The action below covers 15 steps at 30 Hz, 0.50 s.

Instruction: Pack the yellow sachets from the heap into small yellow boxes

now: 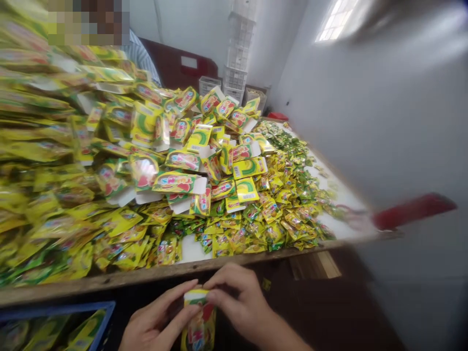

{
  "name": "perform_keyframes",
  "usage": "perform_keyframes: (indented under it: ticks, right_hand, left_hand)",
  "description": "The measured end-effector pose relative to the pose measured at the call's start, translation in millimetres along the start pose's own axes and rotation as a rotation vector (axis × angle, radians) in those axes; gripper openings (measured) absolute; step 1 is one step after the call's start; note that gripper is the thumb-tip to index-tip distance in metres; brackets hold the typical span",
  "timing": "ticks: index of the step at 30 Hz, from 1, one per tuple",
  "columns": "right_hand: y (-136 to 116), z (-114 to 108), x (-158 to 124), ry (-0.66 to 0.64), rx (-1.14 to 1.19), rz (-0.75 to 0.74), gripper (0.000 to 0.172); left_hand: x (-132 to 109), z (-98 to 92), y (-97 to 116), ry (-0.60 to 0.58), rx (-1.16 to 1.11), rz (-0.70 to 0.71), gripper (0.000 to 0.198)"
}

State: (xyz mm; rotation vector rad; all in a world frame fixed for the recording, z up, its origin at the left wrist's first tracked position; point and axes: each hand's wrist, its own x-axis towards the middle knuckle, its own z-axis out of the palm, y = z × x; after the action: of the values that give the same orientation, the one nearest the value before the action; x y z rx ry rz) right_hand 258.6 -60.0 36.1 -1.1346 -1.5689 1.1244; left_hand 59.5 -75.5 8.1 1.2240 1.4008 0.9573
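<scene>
Below the table's front edge, a yellow and green printed box (201, 326) stands between my two hands. My left hand (159, 317) grips its left side, thumb on the front face near the top. My right hand (237, 300) pinches the top right corner with thumb and forefinger. White card shows at the box's upper end; its inside is hidden. Beyond, a heap of similar boxes (175, 183) lies on the table, several with white end flaps sticking out. Small yellow and green packets (270, 209) are piled around and in front of them.
A blue-rimmed crate (109, 312) holding yellow boxes is at the lower left. The wooden table edge (146, 276) runs just beyond my hands. A red-handled object (413, 212) lies at the right corner. Stacked white crates (236, 78) and a person's striped sleeve (142, 56) are behind.
</scene>
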Motion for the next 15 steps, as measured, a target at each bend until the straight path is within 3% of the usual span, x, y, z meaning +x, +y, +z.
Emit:
perform_keyframes:
  ticks: [5,12,15]
  right_hand:
    - [-8.5,-5.3,11.2,-0.056,0.039,0.056,0.008]
    - [-1.6,-8.7,17.6,-0.111,0.124,0.207,0.009]
    - [-4.4,-10.7,19.4,-0.125,0.077,0.160,0.009]
  left_hand:
    - [-4.6,-4.4,1.3,-0.068,0.082,0.054,0.036]
    - [-7.1,-6.4,3.2,-0.102,0.110,0.092,0.028]
    - [-5.0,-5.7,6.3,-0.097,0.127,0.089,0.026]
